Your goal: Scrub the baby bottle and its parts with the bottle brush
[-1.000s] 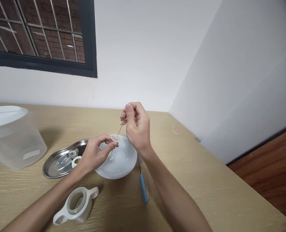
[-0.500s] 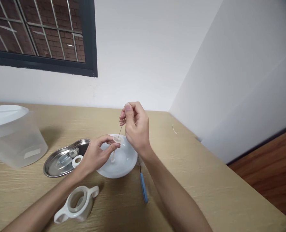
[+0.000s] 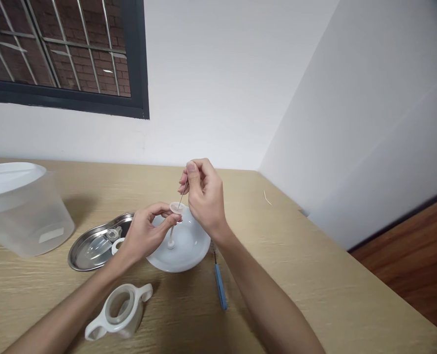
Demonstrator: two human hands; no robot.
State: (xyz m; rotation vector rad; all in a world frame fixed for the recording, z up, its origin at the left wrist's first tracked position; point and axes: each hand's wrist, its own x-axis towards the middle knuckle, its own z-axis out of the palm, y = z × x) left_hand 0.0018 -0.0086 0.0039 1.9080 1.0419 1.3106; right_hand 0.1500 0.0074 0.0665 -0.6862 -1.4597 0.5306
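Over the white bowl (image 3: 189, 250), my left hand (image 3: 148, 233) pinches the rim of a small translucent round straw piece (image 3: 176, 208). A thin tube (image 3: 171, 233) hangs below it, ending in a pale knob inside the bowl. Held between the thumb and fingers of my right hand (image 3: 205, 194) is a thin wire (image 3: 182, 189), likely a straw brush's stem. It slants down into the middle of the round piece; its lower end is hidden. Both hands are closed.
A kidney-shaped metal tray (image 3: 89, 246) holds a clear piece and a white ring (image 3: 117, 244). Nearby stand a two-handled white cup part (image 3: 120, 312) and a lidded translucent tub (image 3: 26, 221). A blue-handled brush (image 3: 220, 287) lies right of the bowl, and a thin white strip (image 3: 266, 197) lies farther right.
Both hands have shifted slightly left, carrying the round piece and wire along. The wire still goes into the piece, and the hanging tube shows more clearly.
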